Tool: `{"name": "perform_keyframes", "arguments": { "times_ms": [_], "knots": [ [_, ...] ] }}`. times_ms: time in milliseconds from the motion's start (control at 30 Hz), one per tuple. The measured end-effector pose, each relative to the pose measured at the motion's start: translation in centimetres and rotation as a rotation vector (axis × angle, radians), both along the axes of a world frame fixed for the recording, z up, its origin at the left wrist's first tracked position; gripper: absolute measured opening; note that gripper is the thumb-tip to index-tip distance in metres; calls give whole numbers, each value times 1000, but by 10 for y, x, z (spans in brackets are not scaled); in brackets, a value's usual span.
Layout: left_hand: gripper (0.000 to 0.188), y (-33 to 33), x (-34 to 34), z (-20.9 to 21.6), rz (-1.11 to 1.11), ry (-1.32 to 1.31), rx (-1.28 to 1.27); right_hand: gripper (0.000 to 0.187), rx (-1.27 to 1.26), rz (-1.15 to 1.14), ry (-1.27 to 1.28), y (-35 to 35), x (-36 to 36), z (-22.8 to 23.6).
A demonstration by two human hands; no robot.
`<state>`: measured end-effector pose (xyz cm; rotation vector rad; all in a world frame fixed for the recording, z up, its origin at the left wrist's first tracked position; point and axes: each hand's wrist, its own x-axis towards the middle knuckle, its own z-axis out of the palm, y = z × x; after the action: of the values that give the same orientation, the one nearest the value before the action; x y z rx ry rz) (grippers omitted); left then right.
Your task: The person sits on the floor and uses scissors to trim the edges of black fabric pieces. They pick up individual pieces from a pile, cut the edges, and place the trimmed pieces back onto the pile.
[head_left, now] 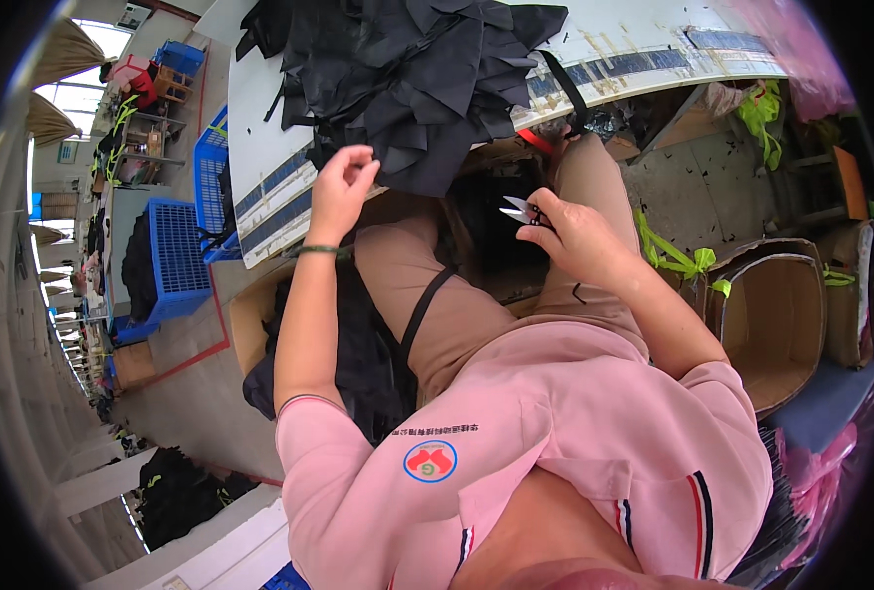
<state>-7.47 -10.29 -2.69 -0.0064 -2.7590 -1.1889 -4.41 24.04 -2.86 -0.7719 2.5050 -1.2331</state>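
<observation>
A heap of black fabric pieces (398,79) lies on the white table and hangs over its near edge. My left hand (342,195) is raised at that edge, beside the hanging fabric. Its fingers are curled toward the thumb; whatever they pinch, if anything, is too small to make out. To the right, above my lap, my right hand (577,232) grips small thread snips (522,210). Their blades point left, slightly apart, and stand clear of the fabric. A narrow black strip (427,310) lies across my left thigh.
The white table (643,39) has worn, taped edges. Blue plastic crates (179,258) stand left, and a cardboard box (773,315) stands right with yellow-green ties (678,256) beside it. More black fabric (358,364) sits in a carton by my left leg. A black strap (563,88) hangs off the table.
</observation>
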Motion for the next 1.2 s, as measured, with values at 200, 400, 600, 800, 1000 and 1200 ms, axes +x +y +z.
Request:
{"name": "perform_keyframes", "arguments": {
  "times_ms": [200, 400, 600, 800, 1000, 1200],
  "knots": [
    [52, 8, -169, -30, 110, 247, -315, 33, 64, 1, -138, 15, 16, -5],
    [38, 8, -207, -40, 156, -4, -400, 33, 38, -23, -182, 33, 19, -23],
    [21, 26, -180, -21, 208, 162, -230, 34, -43, -52, -132, 34, 13, -43],
    [25, 37, -121, 23, 82, 238, 190, 26, -185, -87, -233, 28, 6, -39],
    [16, 91, -19, 63, -158, 52, 952, 18, -387, -246, -407, 21, -10, -23],
    [19, 136, 53, 55, -248, 6, 1397, 40, -586, -265, -34, 1, -10, -4]
  ]
}}
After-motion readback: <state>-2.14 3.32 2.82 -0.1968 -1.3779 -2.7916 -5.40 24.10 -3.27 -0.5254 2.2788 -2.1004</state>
